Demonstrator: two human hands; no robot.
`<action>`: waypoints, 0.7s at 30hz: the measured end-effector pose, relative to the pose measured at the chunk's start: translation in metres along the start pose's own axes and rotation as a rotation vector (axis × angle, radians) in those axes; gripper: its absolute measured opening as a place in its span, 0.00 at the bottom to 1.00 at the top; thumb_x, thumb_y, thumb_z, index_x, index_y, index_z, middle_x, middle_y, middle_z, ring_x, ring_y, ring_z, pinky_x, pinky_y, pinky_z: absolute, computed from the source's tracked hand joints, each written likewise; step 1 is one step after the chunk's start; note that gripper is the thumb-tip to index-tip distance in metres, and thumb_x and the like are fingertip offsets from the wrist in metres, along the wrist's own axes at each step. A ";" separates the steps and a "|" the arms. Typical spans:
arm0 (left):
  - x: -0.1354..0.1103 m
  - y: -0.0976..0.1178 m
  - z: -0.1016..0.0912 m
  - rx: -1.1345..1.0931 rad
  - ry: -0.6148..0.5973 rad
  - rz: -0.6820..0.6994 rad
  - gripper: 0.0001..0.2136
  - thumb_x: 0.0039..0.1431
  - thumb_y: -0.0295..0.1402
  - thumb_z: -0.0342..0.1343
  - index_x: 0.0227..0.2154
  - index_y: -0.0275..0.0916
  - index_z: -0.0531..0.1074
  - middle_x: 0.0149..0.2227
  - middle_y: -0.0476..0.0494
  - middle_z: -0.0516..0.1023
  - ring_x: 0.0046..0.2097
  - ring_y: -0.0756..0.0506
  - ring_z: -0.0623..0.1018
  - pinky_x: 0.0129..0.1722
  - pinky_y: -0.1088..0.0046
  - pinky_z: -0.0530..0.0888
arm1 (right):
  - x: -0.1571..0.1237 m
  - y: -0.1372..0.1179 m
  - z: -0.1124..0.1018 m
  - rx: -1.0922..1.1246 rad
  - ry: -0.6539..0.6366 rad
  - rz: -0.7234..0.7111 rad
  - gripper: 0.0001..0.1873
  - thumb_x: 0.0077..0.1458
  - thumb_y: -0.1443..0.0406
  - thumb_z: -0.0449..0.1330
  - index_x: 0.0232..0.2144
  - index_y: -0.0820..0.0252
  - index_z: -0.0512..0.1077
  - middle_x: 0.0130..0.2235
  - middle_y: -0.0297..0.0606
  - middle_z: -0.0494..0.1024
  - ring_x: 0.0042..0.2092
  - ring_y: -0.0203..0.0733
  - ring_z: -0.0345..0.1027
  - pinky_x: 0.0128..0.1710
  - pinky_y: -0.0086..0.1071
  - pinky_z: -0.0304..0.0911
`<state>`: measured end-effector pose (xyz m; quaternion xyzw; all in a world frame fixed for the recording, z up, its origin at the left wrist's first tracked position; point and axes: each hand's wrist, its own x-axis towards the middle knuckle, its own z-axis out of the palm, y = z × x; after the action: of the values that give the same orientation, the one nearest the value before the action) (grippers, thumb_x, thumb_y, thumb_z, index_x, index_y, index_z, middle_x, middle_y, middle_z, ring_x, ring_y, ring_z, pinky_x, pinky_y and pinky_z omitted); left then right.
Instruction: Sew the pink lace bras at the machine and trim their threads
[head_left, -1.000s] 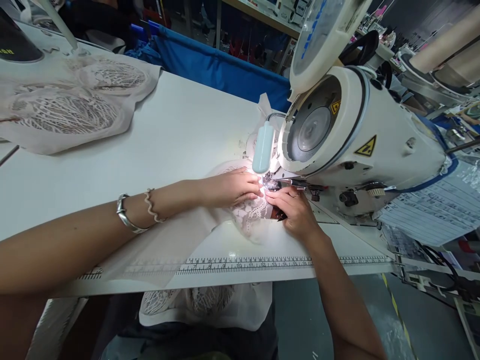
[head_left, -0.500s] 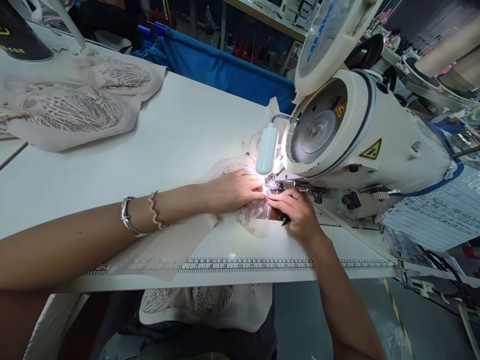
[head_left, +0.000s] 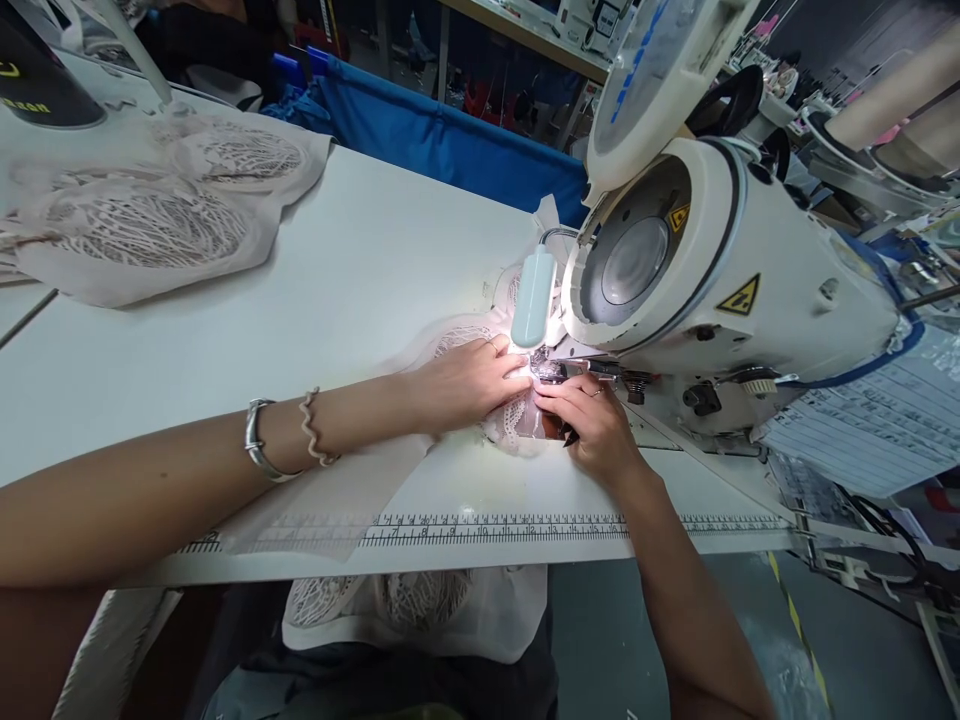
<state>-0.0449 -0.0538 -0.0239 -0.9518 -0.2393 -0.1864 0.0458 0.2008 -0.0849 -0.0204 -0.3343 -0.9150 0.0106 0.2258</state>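
A white lace fabric piece (head_left: 510,425) lies under the needle area (head_left: 544,368) of a white sewing machine (head_left: 720,290). My left hand (head_left: 469,380) rests flat on the lace, fingers stretched toward the presser foot. My right hand (head_left: 592,425) presses the lace from the near side, fingers curled close to the needle, with a small dark object partly showing beneath it. Pale backing fabric (head_left: 330,500) trails from the lace toward the table's front edge.
A small lamp (head_left: 532,295) shines on the needle area. More lace pieces (head_left: 150,215) lie at the table's far left. A ruler strip (head_left: 495,528) runs along the front edge. Lace fabric (head_left: 420,610) lies in my lap. A blue bin (head_left: 450,140) stands behind the table.
The lace has fed a little further away under the needle, and both hands have followed it slightly. The handwheel looked blurred half a second ago and looks sharp now.
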 end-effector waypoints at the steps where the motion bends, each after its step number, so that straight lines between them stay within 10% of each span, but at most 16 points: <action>1: 0.001 0.001 -0.001 0.011 -0.006 -0.010 0.09 0.64 0.19 0.47 0.35 0.35 0.71 0.36 0.38 0.75 0.30 0.46 0.67 0.29 0.67 0.61 | 0.000 0.000 0.000 -0.001 0.002 -0.004 0.20 0.59 0.76 0.54 0.48 0.55 0.78 0.49 0.40 0.82 0.49 0.48 0.73 0.48 0.46 0.70; 14: 0.000 0.004 -0.010 0.039 0.074 0.046 0.15 0.53 0.11 0.41 0.24 0.38 0.61 0.24 0.47 0.68 0.29 0.46 0.65 0.34 0.65 0.61 | 0.004 -0.007 -0.006 -0.028 0.056 -0.050 0.18 0.58 0.78 0.52 0.33 0.53 0.77 0.35 0.33 0.83 0.38 0.43 0.70 0.43 0.40 0.64; 21: -0.001 0.002 -0.004 0.063 0.049 -0.049 0.09 0.65 0.23 0.47 0.32 0.35 0.70 0.31 0.42 0.75 0.31 0.44 0.68 0.37 0.62 0.61 | 0.001 -0.004 -0.003 0.017 0.008 0.005 0.16 0.59 0.75 0.55 0.40 0.54 0.78 0.39 0.37 0.83 0.43 0.46 0.72 0.43 0.40 0.68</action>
<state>-0.0455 -0.0569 -0.0202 -0.9389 -0.2673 -0.2029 0.0771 0.1987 -0.0877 -0.0166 -0.3347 -0.9131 0.0175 0.2320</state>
